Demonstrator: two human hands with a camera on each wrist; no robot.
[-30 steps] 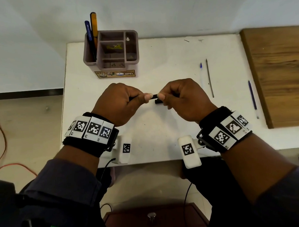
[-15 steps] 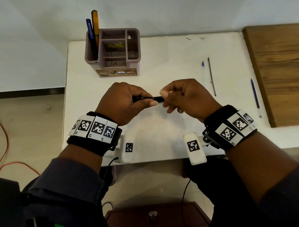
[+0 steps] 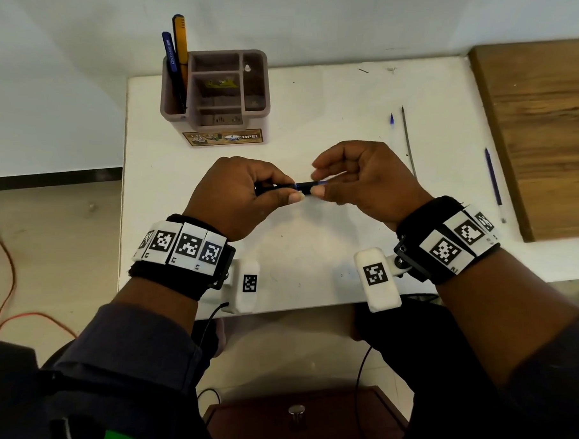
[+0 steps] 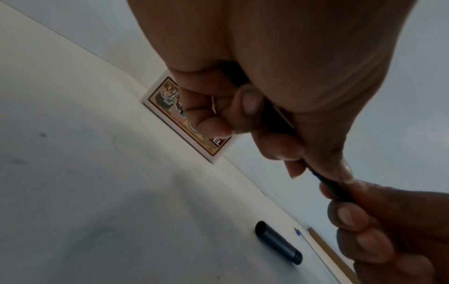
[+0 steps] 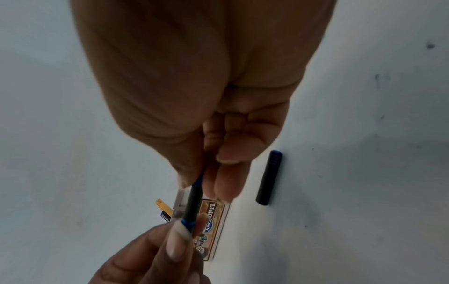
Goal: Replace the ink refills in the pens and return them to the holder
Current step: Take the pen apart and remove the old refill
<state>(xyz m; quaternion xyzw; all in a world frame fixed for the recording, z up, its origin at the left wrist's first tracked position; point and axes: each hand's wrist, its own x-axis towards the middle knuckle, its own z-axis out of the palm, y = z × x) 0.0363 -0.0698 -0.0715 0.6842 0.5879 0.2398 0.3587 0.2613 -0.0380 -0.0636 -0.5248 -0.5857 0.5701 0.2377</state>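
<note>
White table (image 3: pixel 309 95), L hand (image 3: pixel 237 196) & R hand (image 3: pixel 362 179) pinching slim dark pen (image 3: pixel 305 186)

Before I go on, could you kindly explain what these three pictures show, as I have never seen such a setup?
No robot here: a person works with bare hands, wearing a camera on the head and one on each wrist, on bands with printed square markers. The wide picture is from the head, looking down at a white table. The other two look along each hand from the wrists.

The left hand and right hand each pinch one end of a dark pen, held level above the table. A black cap-like piece lies on the table beneath them. At the back stands a holder with a blue pen and a yellow pen in its left compartment. To the right lie thin refills, and another pen by a wooden board.
</note>
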